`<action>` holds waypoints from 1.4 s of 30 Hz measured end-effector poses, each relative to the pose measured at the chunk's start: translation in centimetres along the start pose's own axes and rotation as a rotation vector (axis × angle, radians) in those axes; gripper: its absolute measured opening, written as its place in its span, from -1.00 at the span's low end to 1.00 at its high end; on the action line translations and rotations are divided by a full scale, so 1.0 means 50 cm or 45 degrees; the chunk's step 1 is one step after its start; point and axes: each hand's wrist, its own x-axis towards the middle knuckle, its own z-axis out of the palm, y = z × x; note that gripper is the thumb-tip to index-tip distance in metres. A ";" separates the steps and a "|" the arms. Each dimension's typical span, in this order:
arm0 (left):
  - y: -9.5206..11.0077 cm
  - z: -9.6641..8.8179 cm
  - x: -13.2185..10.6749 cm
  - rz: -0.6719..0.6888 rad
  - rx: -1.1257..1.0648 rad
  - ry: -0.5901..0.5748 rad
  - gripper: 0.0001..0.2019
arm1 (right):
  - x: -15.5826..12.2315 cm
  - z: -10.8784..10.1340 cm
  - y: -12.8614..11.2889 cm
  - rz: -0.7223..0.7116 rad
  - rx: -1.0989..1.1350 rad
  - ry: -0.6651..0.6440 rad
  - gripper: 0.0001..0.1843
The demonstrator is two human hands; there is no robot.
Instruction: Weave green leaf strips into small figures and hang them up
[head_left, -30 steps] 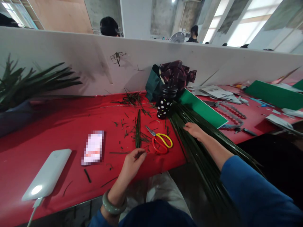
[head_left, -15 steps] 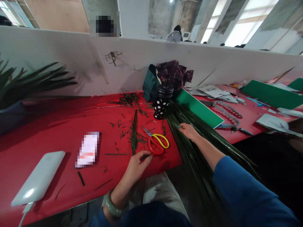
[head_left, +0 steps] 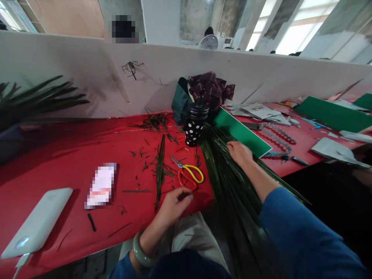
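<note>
While the long leaves (head_left: 226, 182) look mostly uncut, one short strip (head_left: 159, 166) lies apart and scraps (head_left: 154, 122) litter the red table (head_left: 66, 159), so some trimming seems done and much leaf remains. The long leaves lie under the right hand (head_left: 240, 153), whose fingers curl on them; whether they pinch any cannot be told. From the left hand (head_left: 175, 206), loosely bent and apparently holding nothing, the long leaves are at two o'clock, the scissors (head_left: 183, 166) at one, the strip at eleven.
</note>
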 end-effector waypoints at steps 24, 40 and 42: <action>-0.002 0.001 -0.006 -0.031 -0.055 -0.014 -0.78 | 0.018 -0.049 0.020 0.161 -0.209 0.036 -0.56; 0.035 -0.019 0.006 -0.090 -0.658 0.073 -0.72 | -0.138 -0.187 -0.151 -0.360 0.519 -0.204 -0.73; 0.056 -0.028 0.010 -0.075 -0.848 0.127 -0.66 | -0.170 -0.162 -0.205 -0.468 0.651 -0.420 -0.72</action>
